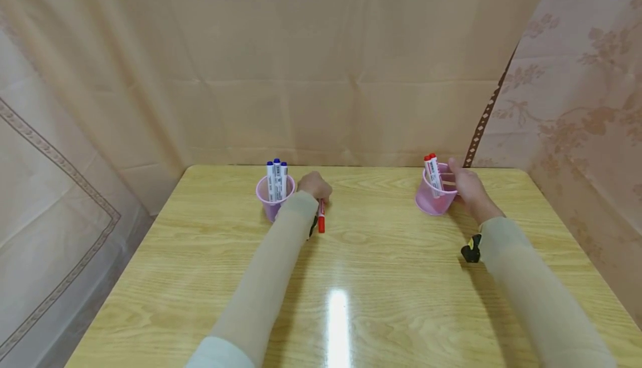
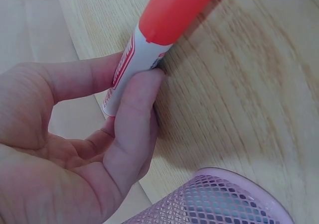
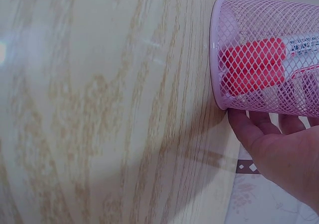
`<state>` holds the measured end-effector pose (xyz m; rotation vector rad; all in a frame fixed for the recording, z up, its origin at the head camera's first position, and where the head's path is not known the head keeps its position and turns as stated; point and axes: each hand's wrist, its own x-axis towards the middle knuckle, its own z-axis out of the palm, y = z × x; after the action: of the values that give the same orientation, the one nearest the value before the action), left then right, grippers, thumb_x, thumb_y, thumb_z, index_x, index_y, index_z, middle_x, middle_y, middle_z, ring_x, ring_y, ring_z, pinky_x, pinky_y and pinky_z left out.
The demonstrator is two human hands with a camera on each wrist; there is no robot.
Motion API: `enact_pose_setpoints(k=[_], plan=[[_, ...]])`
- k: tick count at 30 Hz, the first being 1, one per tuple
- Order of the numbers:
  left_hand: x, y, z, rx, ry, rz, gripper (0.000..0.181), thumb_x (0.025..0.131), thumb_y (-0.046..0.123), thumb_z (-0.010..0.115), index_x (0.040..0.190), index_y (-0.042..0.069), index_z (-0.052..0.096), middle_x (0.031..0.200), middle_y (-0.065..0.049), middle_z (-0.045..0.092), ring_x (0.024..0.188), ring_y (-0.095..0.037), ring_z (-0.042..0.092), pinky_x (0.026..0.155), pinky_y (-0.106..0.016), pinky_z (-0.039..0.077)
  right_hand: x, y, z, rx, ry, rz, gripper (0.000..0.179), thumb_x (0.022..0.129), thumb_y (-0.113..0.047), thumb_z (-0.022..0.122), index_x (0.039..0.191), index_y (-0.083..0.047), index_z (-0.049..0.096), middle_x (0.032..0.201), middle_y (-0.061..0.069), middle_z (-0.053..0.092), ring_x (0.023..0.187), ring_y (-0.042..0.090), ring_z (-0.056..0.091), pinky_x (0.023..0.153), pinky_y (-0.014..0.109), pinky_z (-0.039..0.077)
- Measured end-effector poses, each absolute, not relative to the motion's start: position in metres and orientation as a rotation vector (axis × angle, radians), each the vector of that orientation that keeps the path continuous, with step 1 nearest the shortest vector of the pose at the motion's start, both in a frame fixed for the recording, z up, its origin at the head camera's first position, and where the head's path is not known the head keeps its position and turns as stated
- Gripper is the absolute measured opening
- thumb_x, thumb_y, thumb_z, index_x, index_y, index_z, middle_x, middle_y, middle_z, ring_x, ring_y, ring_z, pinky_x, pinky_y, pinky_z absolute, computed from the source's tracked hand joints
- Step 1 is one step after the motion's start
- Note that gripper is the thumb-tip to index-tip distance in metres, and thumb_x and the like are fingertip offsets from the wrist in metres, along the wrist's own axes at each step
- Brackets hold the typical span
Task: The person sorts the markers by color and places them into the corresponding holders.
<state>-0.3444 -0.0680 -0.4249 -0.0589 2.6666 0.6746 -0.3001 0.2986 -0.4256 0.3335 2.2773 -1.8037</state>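
My left hand [image 1: 314, 185] pinches a red-capped whiteboard marker [image 1: 321, 220] between thumb and fingers. In the left wrist view the marker [image 2: 137, 64] is tilted, its red cap pointing away from the palm. Just left of that hand stands a pink mesh pen cup [image 1: 268, 210] with blue-ended white markers [image 1: 277, 181] upright in it. On the right, my right hand [image 1: 470, 187] holds a second pink mesh pen cup [image 1: 426, 202] by its side; part of the fingers is hidden behind it. Red-ended markers [image 1: 433, 172] lean inside this cup, and a red cap [image 3: 254, 67] shows through the mesh.
Both cups stand near the back of a wood-grain table [image 1: 381, 267]. A beige curtain [image 1: 321, 67] hangs behind the back edge, with patterned cloth [image 1: 592, 106] at the right. Light reflects off the table's front middle.
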Motion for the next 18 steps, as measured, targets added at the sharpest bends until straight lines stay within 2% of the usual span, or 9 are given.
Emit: enact_pose_setpoints(k=[11, 18], plan=[[-0.3459, -0.0664, -0.4243, -0.052, 2.648, 0.685, 0.01, 0.079, 0.005, 0.074, 0.086, 0.004, 0.066, 0.085, -0.008, 0.06, 0.062, -0.017, 0.051, 0.049, -0.023, 0.043, -0.2997, 0.3009, -0.4255, 0.34, 2.265, -1.81, 0.088, 0.102, -0.066, 0.016, 0.159, 0.001, 0.019, 0.162, 0.027, 0.022, 0.146, 0.044, 0.026, 0.119, 0.055, 0.025], [-0.3453, -0.0703, -0.4247, -0.103, 2.56, 0.837, 0.006, 0.078, -0.004, 0.072, 0.082, -0.002, 0.067, 0.07, -0.011, 0.064, 0.048, -0.016, 0.055, 0.041, -0.023, 0.049, -0.3019, 0.3009, -0.4266, 0.348, 2.252, -1.821, 0.087, 0.103, -0.065, 0.016, 0.159, 0.001, 0.02, 0.162, 0.027, 0.023, 0.144, 0.043, 0.028, 0.119, 0.054, 0.026]])
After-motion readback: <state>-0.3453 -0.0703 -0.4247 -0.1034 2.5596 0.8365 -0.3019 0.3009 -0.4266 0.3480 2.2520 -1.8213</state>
